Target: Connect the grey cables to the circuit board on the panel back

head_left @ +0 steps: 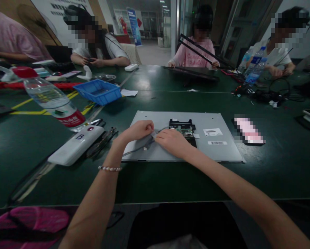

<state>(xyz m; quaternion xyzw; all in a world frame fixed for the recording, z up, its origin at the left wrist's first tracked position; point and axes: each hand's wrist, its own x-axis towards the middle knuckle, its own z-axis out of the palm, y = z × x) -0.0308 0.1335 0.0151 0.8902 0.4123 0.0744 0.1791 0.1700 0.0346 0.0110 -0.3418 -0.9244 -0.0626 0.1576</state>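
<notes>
A flat silver display panel [213, 121] lies back side up on the table in front of me. Near its middle sits an exposed green circuit board [186, 132] in a black bracket. My left hand [142, 129], fingers curled into a pinch, is over the panel's left half. Right beside it my right hand [174, 143] rests low over the panel, fingers pressed together. Between my fingertips is a small grey strip [154, 135], perhaps tape, that both hands seem to pinch. A thin grey cable [134, 150] runs under my hands; its middle is hidden.
Left of the panel are a white power bank [75, 147], glasses [101, 141], a tilted-looking water bottle [55, 103] and a blue bin [99, 91]. A phone [249, 130] lies to the right. Across the table a person [196, 52] holds a black frame [196, 50].
</notes>
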